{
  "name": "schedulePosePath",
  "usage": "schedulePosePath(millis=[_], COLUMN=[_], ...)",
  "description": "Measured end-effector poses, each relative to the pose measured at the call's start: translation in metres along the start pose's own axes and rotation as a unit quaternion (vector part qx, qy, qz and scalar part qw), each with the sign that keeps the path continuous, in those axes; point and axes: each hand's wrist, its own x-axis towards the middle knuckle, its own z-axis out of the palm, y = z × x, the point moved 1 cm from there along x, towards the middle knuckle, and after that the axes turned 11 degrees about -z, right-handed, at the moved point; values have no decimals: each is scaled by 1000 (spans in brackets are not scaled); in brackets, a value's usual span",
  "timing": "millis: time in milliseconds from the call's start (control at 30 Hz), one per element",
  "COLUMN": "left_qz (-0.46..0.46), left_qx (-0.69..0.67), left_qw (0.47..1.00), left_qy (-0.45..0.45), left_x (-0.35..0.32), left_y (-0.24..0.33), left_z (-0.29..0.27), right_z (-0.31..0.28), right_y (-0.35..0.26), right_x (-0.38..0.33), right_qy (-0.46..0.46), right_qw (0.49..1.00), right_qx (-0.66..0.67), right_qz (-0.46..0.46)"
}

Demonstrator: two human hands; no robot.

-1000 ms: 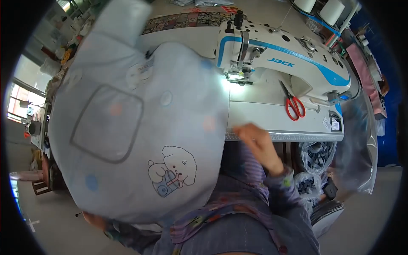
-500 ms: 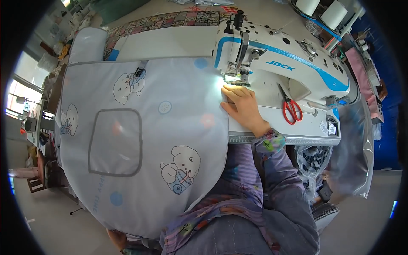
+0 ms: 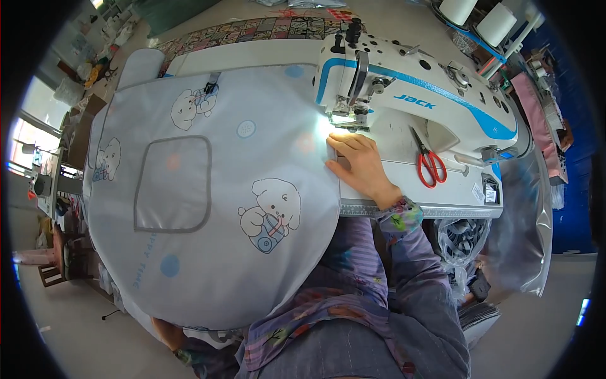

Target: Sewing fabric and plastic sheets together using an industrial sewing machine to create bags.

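A large pale blue fabric piece [image 3: 208,189], printed with cartoon puppies and carrying a grey-edged pocket, lies spread over the table left of the white and blue sewing machine [image 3: 410,95]. My right hand [image 3: 360,165] rests flat on the fabric's right edge, fingertips just below the lit presser foot [image 3: 353,120]. It grips nothing. My left hand [image 3: 165,331] shows only as a bit of skin under the fabric's lower edge near my lap. Its fingers are hidden.
Red-handled scissors [image 3: 430,163] lie on the machine bed right of my hand. Two white thread cones [image 3: 476,16] stand at the back right. A patterned cloth [image 3: 252,31] lies behind the machine. A clear plastic bag [image 3: 467,237] hangs under the table.
The fabric, held up in the air a second ago, has come down and spread flat on the table. My right hand rose from the table's front edge to the presser foot.
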Motion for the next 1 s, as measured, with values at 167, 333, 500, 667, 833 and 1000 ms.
schedulePosePath(millis=[167, 333, 500, 667, 833, 1000], left_qz=[-60, 11, 107, 169, 432, 428], left_qx=[-194, -177, -41, 68, 487, 470], left_qw=[979, 983, 985, 975, 744, 762], left_qy=[35, 57, 131, 129, 151, 123], left_x=[22, 44, 69, 109, 117, 128], left_y=[19, 41, 53, 52, 50, 64], left_z=[42, 72, 80, 90, 111, 139], right_z=[-2, -5, -4, -3, -2, 0], right_y=[-1, -3, -5, -5, -8, -3], right_x=[-1, -2, -2, 0, 0, 4], right_qy=[-2, -4, -8, -3, -10, -9], right_qw=[1000, 1000, 1000, 1000, 1000, 1000], right_qx=[6, 12, 15, 1, -3, -18], right_qz=[-5, -8, -13, -17, -9, -9])
